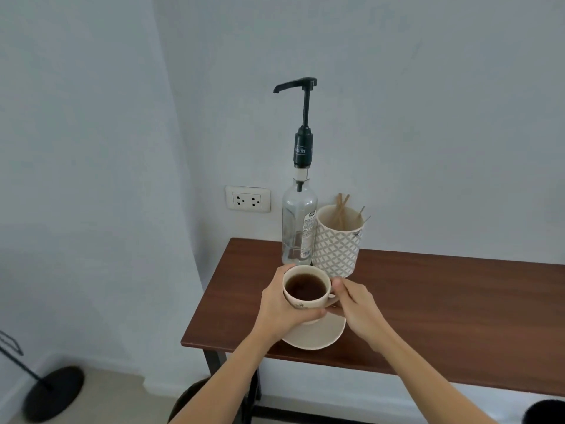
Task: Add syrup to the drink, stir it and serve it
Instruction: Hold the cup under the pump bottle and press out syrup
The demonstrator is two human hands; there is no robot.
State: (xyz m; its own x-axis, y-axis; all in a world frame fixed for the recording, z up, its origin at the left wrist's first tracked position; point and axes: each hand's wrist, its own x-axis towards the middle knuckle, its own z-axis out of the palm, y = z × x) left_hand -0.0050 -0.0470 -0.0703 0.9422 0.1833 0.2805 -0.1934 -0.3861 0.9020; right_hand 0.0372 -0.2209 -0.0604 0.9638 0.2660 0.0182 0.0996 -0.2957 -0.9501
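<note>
A cream cup (301, 302) of dark drink is held just above its cream saucer (318, 336), near the table's left front corner. My left hand (282, 304) wraps around the cup's left side. My right hand (354, 301) pinches the handle on the cup's right. Behind the cup stands a clear glass syrup bottle (298, 228) with a tall black pump (301, 117); its spout points left, high above the cup. To the bottle's right, a patterned holder (336, 249) contains several wooden stir sticks (342, 206).
The brown wooden table (443, 307) stands against a white wall and extends to the right. A wall socket (247, 198) sits left of the bottle. A black stand base (53, 393) rests on the floor at lower left.
</note>
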